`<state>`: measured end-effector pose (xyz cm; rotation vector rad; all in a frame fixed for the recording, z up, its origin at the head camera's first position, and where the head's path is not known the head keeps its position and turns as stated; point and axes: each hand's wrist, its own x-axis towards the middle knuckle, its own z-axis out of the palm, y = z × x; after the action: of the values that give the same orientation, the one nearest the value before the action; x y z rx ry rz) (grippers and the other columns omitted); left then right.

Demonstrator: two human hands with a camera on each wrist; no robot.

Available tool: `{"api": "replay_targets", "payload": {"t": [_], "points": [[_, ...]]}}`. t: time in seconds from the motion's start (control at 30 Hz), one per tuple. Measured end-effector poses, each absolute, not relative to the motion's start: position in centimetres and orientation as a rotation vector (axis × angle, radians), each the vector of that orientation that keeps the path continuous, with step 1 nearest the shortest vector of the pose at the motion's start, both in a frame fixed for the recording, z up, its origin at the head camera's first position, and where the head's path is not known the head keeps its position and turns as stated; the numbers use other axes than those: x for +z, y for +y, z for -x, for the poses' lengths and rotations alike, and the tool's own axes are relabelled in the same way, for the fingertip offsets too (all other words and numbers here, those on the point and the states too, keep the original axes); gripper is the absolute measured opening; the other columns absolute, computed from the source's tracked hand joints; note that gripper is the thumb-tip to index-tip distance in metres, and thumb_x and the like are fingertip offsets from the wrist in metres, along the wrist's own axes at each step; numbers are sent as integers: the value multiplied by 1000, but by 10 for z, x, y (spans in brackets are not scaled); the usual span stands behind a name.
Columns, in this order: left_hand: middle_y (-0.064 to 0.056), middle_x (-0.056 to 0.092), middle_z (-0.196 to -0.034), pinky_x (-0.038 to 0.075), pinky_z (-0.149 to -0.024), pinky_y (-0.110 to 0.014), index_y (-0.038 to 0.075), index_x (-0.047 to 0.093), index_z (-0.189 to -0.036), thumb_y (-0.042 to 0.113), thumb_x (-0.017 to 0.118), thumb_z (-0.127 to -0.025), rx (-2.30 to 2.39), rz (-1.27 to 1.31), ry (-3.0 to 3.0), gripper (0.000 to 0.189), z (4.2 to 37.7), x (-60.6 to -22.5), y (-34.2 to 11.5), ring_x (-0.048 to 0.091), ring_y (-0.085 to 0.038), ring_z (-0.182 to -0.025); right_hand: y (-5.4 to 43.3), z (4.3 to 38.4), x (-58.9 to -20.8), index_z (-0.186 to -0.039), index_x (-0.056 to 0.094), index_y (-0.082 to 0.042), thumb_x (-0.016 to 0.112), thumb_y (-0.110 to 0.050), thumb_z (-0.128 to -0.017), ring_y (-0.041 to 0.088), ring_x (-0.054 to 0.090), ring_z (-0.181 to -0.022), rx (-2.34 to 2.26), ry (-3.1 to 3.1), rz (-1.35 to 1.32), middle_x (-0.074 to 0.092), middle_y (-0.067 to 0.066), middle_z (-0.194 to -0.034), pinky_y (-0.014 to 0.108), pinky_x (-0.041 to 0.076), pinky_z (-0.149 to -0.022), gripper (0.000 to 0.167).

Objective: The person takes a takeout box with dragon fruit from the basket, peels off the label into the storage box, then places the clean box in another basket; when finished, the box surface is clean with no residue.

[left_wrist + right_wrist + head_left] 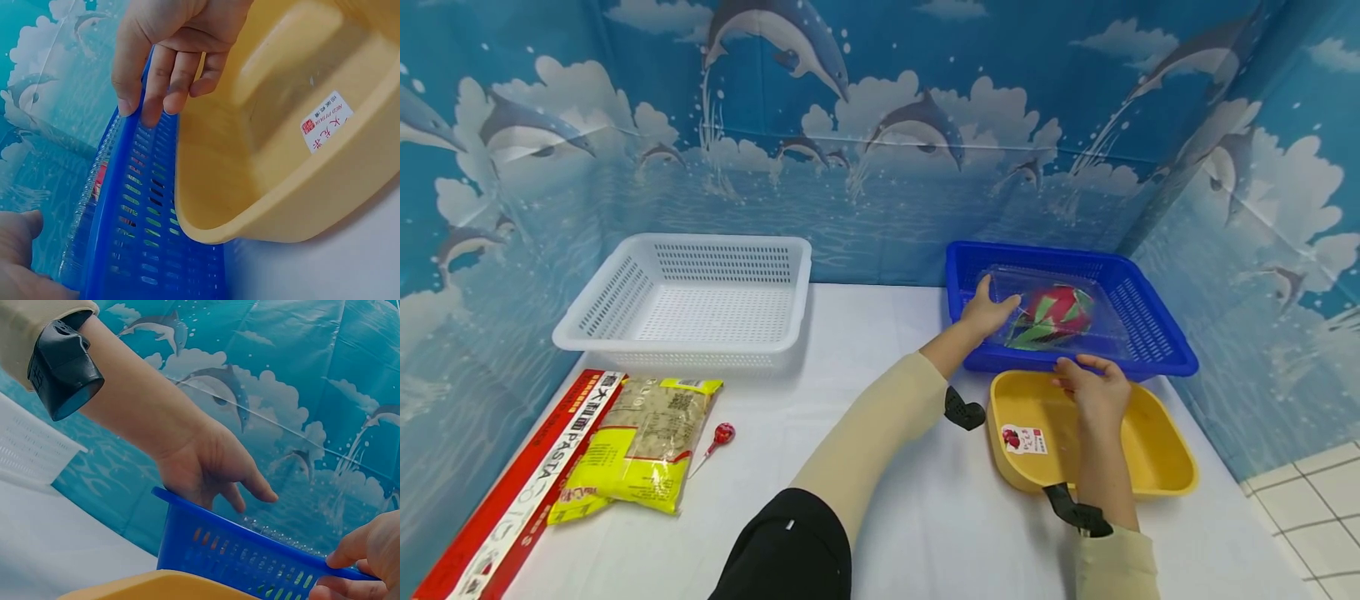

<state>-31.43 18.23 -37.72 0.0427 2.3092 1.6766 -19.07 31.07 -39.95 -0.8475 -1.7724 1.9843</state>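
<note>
A red and green dragon fruit (1060,312) lies in a clear plastic box (1108,325) inside the blue basket (1157,350). My left hand (988,315) reaches over the basket's left end, thumb and fingers spread at the box's left side. In the right wrist view that left hand (209,462) extends past the blue rim, with its thumb apart from its fingers. My right hand (1097,396) is above the yellow basin (1150,417), at the basket's front rim. In the left wrist view the right hand (184,44) pinches that rim, thumb inside and fingers outside.
A white basket (722,312) stands at the back left. Before it lie a yellow food packet (640,442), a long red PASTA box (542,467) and a red lollipop (722,433). The yellow basin bears a white label (1024,439). A dolphin-print curtain (880,200) hangs behind.
</note>
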Motion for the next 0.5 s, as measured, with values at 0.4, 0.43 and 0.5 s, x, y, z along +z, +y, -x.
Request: {"api": "replay_targets", "payload": {"t": [0.4,0.43,0.5], "points": [[-4,34,-154,36,-108,-43,18,24,-155,48,49,-99,1680,62,2272,69,316,-373,183,36,-25,-138,311,195,-401,-105,52,-12,74,-12,-87,10,66,-56,2012,-1757,834,68,-7,-70,19,54,-62,28],[-4,35,-154,36,-108,-43,18,24,-155,48,49,-99,1678,57,2278,68,316,-373,182,37,-25,-138,310,195,-401,-105,52,-12,74,-12,-87,11,67,-57,2014,-1757,836,68,-7,-71,19,54,-63,29],[-4,35,-153,36,-108,-43,18,25,-155,48,49,-99,1679,36,2301,68,313,-371,181,37,-25,-138,310,195,-400,-105,52,-12,74,-13,-87,11,67,-57,2016,-1755,839,68,-7,-71,20,54,-64,29]]}}
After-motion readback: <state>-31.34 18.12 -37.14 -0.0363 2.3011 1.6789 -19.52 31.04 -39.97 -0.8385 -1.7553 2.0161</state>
